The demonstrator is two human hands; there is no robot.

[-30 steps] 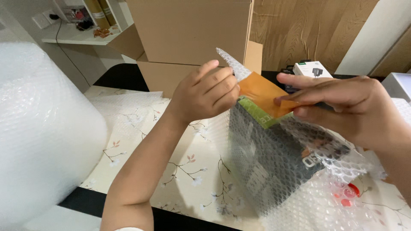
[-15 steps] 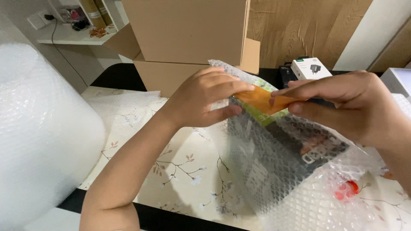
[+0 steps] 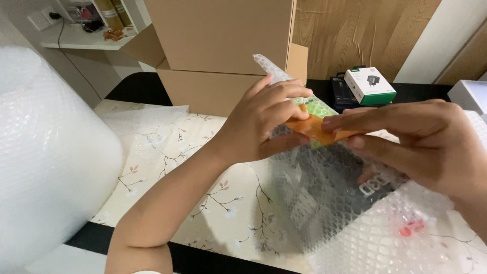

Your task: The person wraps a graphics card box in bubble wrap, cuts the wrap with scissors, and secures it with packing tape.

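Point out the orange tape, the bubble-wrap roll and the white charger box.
orange tape [image 3: 317,129], head view, middle of strip
bubble-wrap roll [image 3: 45,152], head view, side
white charger box [image 3: 369,83], head view, top face

Your fingers [image 3: 284,109] press clear, glossy bubble wrap [image 3: 335,203] over a dark, smooth-looking box [image 3: 324,177], with a shiny orange strip [image 3: 317,129] between your hands. The tabletop [image 3: 167,152] wears a smooth floral cloth. Behind stand matt brown cardboard boxes [image 3: 218,45], a grained wood panel [image 3: 355,30] and a big translucent bubble-wrap roll [image 3: 45,152].
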